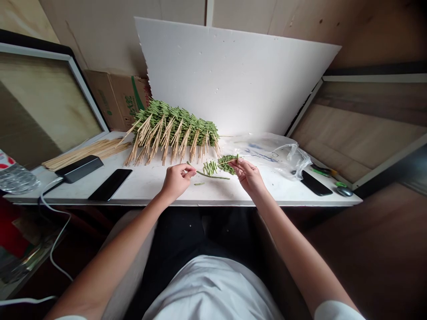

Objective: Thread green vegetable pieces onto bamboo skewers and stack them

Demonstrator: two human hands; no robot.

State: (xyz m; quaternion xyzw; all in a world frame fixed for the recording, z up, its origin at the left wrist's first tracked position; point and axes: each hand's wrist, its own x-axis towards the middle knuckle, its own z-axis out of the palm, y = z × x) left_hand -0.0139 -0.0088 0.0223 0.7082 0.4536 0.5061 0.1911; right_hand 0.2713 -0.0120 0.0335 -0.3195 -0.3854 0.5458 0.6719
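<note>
A clear bottle [18,178] is far to the left of the left hand [180,181], and a clear plastic bag [298,161] is right of the right hand [246,172]; I can't tell what's in them. Both arms reach forward, palms turned in. The left fingertips pinch a long green bean [215,176]. The right fingertips grip a thin stick [224,163], pointing left, with short bean bits [210,168] at its end, between the hands.

The cardboard box [116,91] bears green Chinese characters [130,106], too blurred to read
</note>
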